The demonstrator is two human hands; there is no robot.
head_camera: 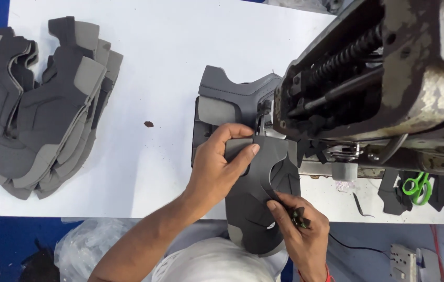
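Your left hand [221, 162] lies flat-fingered on the dark grey shoe upper piece [261, 188], thumb and fingers pressed down on a lighter grey panel at its top edge, just in front of the needle area [260, 124] of the sewing machine [378, 78]. Your right hand [300, 230] pinches the near edge of the same piece between thumb and forefinger. A small dark tool [300, 216] is tucked in that hand; I cannot tell what kind it is.

The shoe upper piece sits at the front edge of the white table [169, 62], its far end under the machine head and its near end hanging over the table edge toward you. It is matte dark grey, built of several overlapping panels with curved cut-outs, and a lighter grey strip shows along its lower end. Beyond your left hand, a second grey section [232, 96] with a line of stitching along its border extends out from under the machine.

A stack of similar grey shoe uppers [39, 109] lies well apart on the left side of the table, fanned and overlapping, with pale grey tabs showing. A small dark scrap [148, 124] lies on the table between that stack and your work. Green-handled scissors [416, 187] rest on dark offcuts at the right, below the machine. The machine body is worn, with chipped paint and an exposed spring.
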